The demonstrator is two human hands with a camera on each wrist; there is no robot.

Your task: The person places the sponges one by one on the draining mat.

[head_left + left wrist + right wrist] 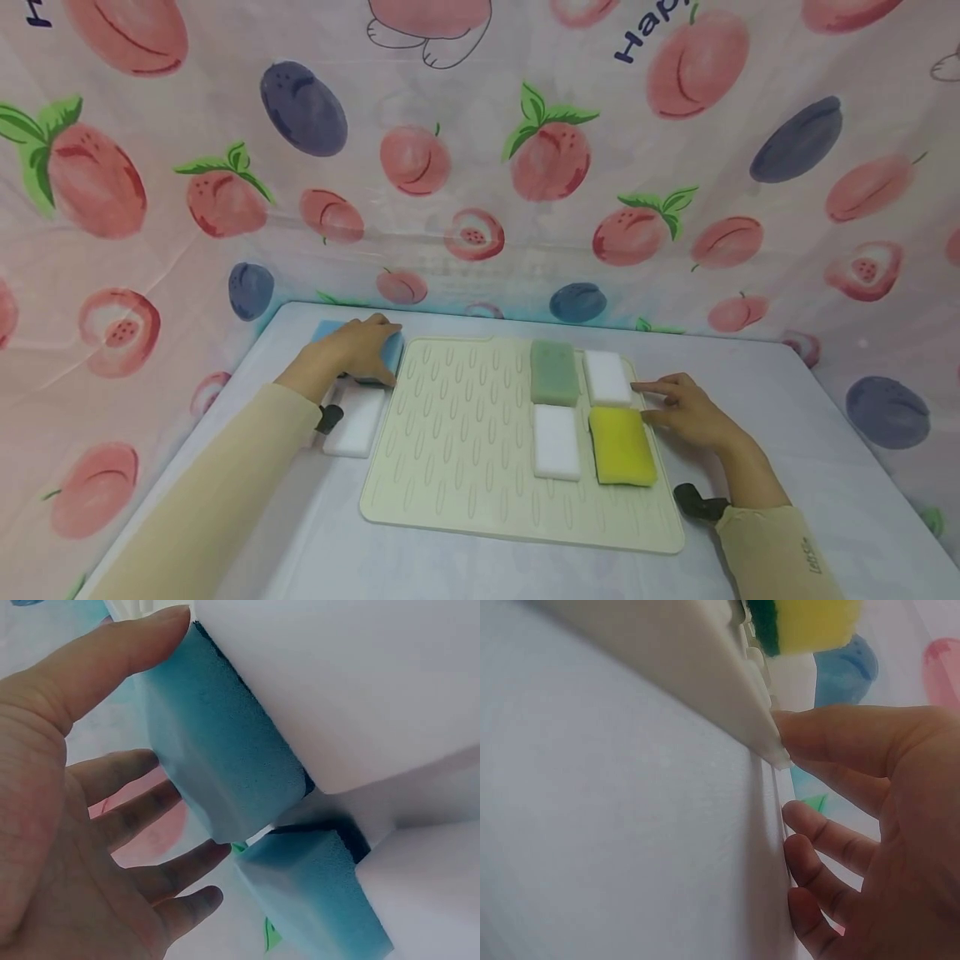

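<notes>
A fruit-printed cloth stands behind and beside a white table, where a cream ribbed mat lies flat. The blue sponge is just off the mat's far left corner, with a second blue sponge close by and a white sponge nearer the person. The left hand spans the first, thumb tip at 1 end and the other fingers loosely extended along its side; the grip looks unclosed, and firm pressure cannot be told. The right hand is relaxed, thumb and index finger at the mat's right edge, not visibly curled round anything. On the mat sit a green sponge, 2 white blocks and a yellow sponge.

The blue sponge should be very light and springy, hardly fragile, stiffer at its dark scouring layer. Its foam probably gives good friction; a gentle pinch across 2 opposite sides near the middle would suit, since squeezing hard would only deform it.
</notes>
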